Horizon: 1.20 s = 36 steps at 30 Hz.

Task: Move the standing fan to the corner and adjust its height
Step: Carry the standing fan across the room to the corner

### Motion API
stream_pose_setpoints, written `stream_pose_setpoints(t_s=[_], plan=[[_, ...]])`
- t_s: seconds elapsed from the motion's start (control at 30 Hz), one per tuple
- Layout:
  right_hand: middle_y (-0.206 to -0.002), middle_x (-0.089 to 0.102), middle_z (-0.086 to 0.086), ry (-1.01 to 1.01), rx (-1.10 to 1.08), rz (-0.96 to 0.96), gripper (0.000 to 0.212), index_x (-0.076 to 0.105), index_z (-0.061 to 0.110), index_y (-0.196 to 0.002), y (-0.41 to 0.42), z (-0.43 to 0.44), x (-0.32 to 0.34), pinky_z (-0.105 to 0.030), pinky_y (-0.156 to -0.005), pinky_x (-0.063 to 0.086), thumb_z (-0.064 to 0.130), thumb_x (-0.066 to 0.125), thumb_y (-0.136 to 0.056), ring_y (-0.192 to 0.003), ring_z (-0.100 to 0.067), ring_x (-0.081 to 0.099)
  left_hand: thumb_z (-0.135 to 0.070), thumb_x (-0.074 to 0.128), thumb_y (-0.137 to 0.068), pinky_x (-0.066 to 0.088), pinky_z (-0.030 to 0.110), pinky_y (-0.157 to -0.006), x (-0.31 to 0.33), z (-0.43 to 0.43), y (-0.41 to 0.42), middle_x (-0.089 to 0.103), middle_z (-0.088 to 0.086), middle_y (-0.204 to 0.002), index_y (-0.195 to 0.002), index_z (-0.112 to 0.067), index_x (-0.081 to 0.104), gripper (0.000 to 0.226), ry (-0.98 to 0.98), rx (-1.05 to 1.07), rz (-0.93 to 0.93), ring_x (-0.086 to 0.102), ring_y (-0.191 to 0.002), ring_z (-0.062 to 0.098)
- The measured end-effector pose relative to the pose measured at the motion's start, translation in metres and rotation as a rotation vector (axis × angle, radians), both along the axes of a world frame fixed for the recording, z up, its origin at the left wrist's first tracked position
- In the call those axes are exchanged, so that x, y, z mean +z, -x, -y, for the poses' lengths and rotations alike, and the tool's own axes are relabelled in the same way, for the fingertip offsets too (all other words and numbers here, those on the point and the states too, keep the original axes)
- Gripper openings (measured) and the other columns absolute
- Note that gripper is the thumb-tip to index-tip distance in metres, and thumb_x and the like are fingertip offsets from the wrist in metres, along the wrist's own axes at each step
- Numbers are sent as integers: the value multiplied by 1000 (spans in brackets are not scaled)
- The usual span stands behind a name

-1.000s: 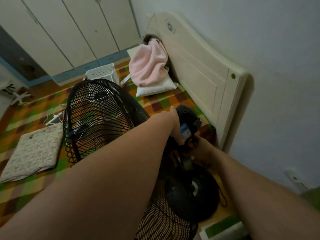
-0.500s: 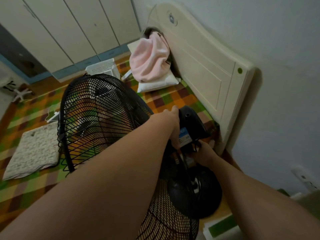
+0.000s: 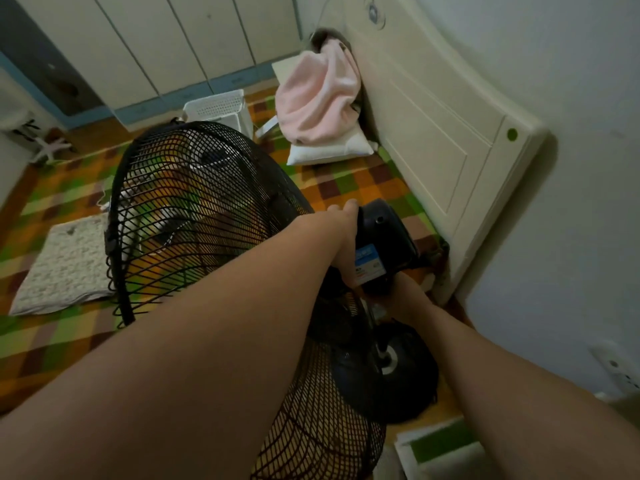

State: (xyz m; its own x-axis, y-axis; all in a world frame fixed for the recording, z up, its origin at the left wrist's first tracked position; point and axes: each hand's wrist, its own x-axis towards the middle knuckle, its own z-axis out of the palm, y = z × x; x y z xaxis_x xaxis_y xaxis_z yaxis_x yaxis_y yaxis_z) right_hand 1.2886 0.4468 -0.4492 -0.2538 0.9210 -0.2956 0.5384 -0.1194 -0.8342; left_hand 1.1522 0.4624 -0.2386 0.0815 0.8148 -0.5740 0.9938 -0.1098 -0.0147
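Black wire cage and motor housing of the standing fan (image 3: 207, 216) fill the middle of the frame, close to the corner beside the headboard (image 3: 446, 140).

My left hand (image 3: 343, 237) wraps the motor housing (image 3: 384, 233), fingers curled over its far side, which I judge steadies the head. My right hand (image 3: 401, 296) reaches beneath it toward the pole; its fingers are hidden, so I cannot tell whether they grip anything. The round base (image 3: 391, 372) sits on the floor at lower centre-right, near the wall (image 3: 571, 202). I reckon the height adjustment is under way, not the carrying.
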Motion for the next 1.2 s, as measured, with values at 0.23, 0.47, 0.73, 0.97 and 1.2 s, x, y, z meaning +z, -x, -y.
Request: stream_pose_setpoints(t_s=[0.23,0.47,0.73,0.97,1.2], plan=[[-108,70,-11,18,26,190,43,65,11,-114,38,0,1,-39,-85,54,39,72,-82,-102,-29,65,-37,95,-58,46,58,-101,2,8,46,34,9,-148,-152,-23,9,128,-3,37,22,45,-132,36],[-122,67,-6,-114,300,373,45,60,20,-128,94,13,13,-31,-82,47,47,54,-92,-112,-25,61,-32,96,-54,43,53,-107,-4,30,123,31,6,-154,-156,-28,1,139,-42,123,133,39,-137,32],[-135,58,-9,-217,400,433,48,52,18,-136,160,33,23,-32,-97,40,44,53,-96,-123,-27,53,-27,95,-56,41,50,-110,-13,70,204,31,2,-154,-156,-32,4,136,-116,226,276,37,-139,29],[-122,62,-20,-160,378,522,52,57,15,-128,214,43,24,-35,-86,47,51,56,-91,-111,-35,59,-28,94,-59,34,49,-116,-25,101,265,30,4,-157,-157,-29,5,133,-170,355,285,33,-142,30],[-156,33,-2,-211,426,405,57,24,22,-152,260,51,22,-32,-112,27,39,43,-101,-141,-26,31,-11,71,-86,8,37,-122,-79,194,261,20,1,-163,-158,-28,2,100,-780,726,535,8,-152,19]])
